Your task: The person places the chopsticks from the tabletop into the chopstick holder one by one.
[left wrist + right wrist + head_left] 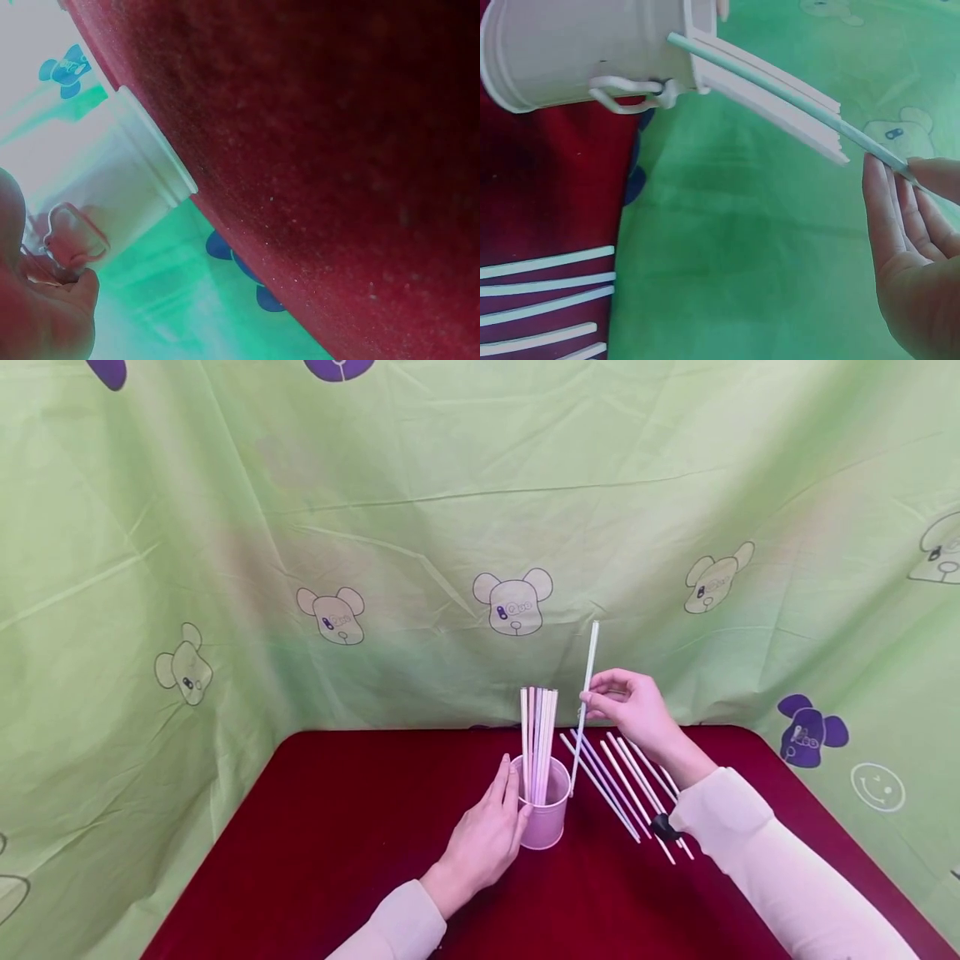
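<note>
A small pink bucket stands upright on the table, holding a bundle of pastel straws that lean together inside it. My left hand holds the bucket's left side, fingers along the wall and thumb at the front near the rim. In the left wrist view, that thumb lies by the small side handle. Between thumb and fingertips my right hand pinches a pale green straw above its middle. The straw is nearly upright, its lower end overlapping the bucket's wall just outside the rim in the right wrist view.
Several loose straws lie side by side on the dark red tablecloth, right of the bucket and partly under the right forearm. A green curtain with bear prints encloses the table at the back and sides.
</note>
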`<move>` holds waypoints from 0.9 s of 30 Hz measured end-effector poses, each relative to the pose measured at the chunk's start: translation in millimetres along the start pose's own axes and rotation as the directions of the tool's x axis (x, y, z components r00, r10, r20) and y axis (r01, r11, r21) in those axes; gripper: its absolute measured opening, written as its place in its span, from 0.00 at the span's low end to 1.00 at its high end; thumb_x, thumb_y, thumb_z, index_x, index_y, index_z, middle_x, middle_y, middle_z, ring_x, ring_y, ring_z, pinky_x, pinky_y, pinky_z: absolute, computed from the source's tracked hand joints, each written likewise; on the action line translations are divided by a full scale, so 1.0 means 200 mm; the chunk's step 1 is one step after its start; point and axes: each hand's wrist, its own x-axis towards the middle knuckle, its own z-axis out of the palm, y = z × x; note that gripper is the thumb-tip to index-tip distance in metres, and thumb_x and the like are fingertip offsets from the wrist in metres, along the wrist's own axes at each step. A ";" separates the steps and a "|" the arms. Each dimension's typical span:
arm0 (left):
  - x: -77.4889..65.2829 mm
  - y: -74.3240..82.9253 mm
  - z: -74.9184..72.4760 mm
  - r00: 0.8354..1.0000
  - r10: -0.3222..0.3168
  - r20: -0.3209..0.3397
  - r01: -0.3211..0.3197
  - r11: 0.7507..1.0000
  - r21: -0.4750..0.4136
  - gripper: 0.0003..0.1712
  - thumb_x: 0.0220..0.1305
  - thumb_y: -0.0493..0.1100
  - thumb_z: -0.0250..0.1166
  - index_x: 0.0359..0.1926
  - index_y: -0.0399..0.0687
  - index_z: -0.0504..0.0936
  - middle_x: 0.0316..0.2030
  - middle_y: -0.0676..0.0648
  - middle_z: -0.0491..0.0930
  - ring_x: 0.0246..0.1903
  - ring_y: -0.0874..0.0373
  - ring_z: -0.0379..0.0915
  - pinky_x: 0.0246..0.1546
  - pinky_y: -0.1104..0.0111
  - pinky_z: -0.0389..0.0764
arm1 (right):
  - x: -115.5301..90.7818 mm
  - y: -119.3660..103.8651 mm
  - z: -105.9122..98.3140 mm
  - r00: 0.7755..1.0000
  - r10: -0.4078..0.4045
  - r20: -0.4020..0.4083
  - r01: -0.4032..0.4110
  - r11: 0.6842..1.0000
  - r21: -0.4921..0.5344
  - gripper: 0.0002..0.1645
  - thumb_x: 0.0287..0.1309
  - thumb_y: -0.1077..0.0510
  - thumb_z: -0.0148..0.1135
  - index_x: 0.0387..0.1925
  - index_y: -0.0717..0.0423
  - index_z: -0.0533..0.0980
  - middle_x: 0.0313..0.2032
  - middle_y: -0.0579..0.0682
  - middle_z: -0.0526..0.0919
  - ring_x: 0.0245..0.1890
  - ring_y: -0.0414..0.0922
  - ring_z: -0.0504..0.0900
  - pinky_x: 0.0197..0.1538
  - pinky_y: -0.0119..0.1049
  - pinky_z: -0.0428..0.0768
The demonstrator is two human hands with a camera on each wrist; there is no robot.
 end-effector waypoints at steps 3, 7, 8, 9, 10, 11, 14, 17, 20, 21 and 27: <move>0.00 0.00 0.00 1.000 -0.003 0.002 0.003 1.000 -0.001 0.35 0.74 0.55 0.34 0.70 0.34 0.53 0.71 0.38 0.47 0.65 0.53 0.59 0.42 0.67 0.80 | 0.02 -0.02 0.00 1.000 -0.024 -0.009 0.024 1.000 0.000 0.19 0.55 0.65 0.64 0.44 0.75 0.70 0.34 0.55 0.83 0.31 0.48 0.84 0.40 0.44 0.82; 0.01 -0.01 0.00 1.000 -0.007 0.004 0.007 1.000 -0.005 0.35 0.74 0.55 0.35 0.70 0.34 0.53 0.71 0.38 0.47 0.64 0.54 0.60 0.42 0.67 0.80 | 0.03 -0.04 0.03 1.000 -0.014 -0.003 0.014 1.000 0.006 0.18 0.55 0.66 0.63 0.44 0.76 0.70 0.34 0.56 0.82 0.32 0.50 0.84 0.41 0.46 0.81; 0.01 -0.01 0.00 1.000 -0.008 0.004 0.008 1.000 -0.006 0.35 0.74 0.55 0.35 0.70 0.34 0.53 0.71 0.38 0.47 0.64 0.54 0.60 0.42 0.67 0.80 | 0.03 -0.03 0.04 1.000 -0.010 0.002 0.010 1.000 0.001 0.18 0.55 0.66 0.64 0.44 0.76 0.71 0.35 0.57 0.82 0.32 0.50 0.84 0.41 0.46 0.81; 0.01 -0.01 0.00 1.000 -0.009 0.006 0.009 1.000 -0.005 0.35 0.74 0.55 0.35 0.70 0.34 0.53 0.71 0.38 0.47 0.64 0.54 0.60 0.42 0.67 0.80 | 0.02 -0.01 0.04 1.000 -0.001 0.007 0.001 1.000 -0.003 0.18 0.55 0.66 0.63 0.44 0.76 0.71 0.35 0.58 0.82 0.32 0.50 0.84 0.41 0.46 0.81; 0.00 0.00 0.00 1.000 -0.009 0.009 0.009 1.000 -0.006 0.35 0.74 0.55 0.34 0.70 0.34 0.53 0.71 0.38 0.47 0.64 0.54 0.60 0.42 0.67 0.80 | 0.02 0.00 0.05 1.000 0.009 0.014 -0.009 1.000 -0.005 0.18 0.55 0.66 0.63 0.44 0.76 0.70 0.36 0.60 0.81 0.33 0.51 0.84 0.41 0.46 0.81; 0.00 0.00 0.00 1.000 -0.010 0.011 0.010 1.000 -0.007 0.35 0.74 0.56 0.34 0.70 0.34 0.53 0.71 0.38 0.47 0.64 0.54 0.60 0.42 0.67 0.80 | 0.01 0.03 0.06 1.000 0.018 0.019 -0.018 1.000 -0.009 0.18 0.55 0.66 0.64 0.43 0.76 0.71 0.36 0.62 0.81 0.32 0.51 0.84 0.41 0.45 0.81; 0.00 0.00 0.01 1.000 -0.009 0.013 0.009 1.000 -0.005 0.35 0.74 0.56 0.33 0.70 0.34 0.53 0.71 0.38 0.47 0.64 0.54 0.60 0.42 0.67 0.80 | -0.01 0.10 0.08 0.997 0.055 0.046 -0.053 0.998 -0.029 0.18 0.54 0.66 0.65 0.43 0.75 0.71 0.37 0.66 0.80 0.32 0.50 0.84 0.40 0.42 0.82; -0.01 0.00 0.01 1.000 -0.007 0.011 0.007 1.000 -0.002 0.35 0.74 0.56 0.33 0.70 0.34 0.54 0.71 0.38 0.47 0.64 0.54 0.60 0.42 0.67 0.80 | -0.02 0.15 0.11 0.994 0.084 0.069 -0.080 0.995 -0.061 0.17 0.52 0.68 0.66 0.41 0.75 0.72 0.35 0.67 0.80 0.32 0.52 0.84 0.39 0.41 0.83; 0.00 0.00 0.00 1.000 -0.008 0.012 0.008 1.000 0.002 0.35 0.74 0.56 0.33 0.70 0.34 0.53 0.71 0.38 0.47 0.64 0.53 0.60 0.42 0.66 0.80 | -0.03 0.19 0.14 0.992 0.099 0.084 -0.091 0.991 -0.098 0.15 0.51 0.69 0.66 0.39 0.74 0.73 0.34 0.68 0.80 0.33 0.55 0.84 0.38 0.41 0.83; 0.00 0.00 0.00 1.000 -0.010 0.014 0.010 1.000 0.002 0.35 0.74 0.56 0.33 0.70 0.34 0.53 0.71 0.38 0.47 0.64 0.53 0.60 0.42 0.67 0.80 | -0.03 0.21 0.15 0.991 0.102 0.084 -0.092 0.990 -0.107 0.15 0.50 0.69 0.66 0.39 0.74 0.73 0.34 0.68 0.80 0.33 0.55 0.84 0.38 0.41 0.83; 0.00 0.00 0.00 1.000 -0.016 0.023 0.016 1.000 -0.005 0.36 0.74 0.56 0.33 0.70 0.35 0.53 0.72 0.39 0.45 0.64 0.54 0.61 0.43 0.67 0.80 | -0.04 0.25 0.20 0.988 0.117 0.103 -0.101 0.985 -0.142 0.16 0.49 0.69 0.67 0.40 0.73 0.74 0.34 0.66 0.80 0.33 0.52 0.83 0.38 0.41 0.83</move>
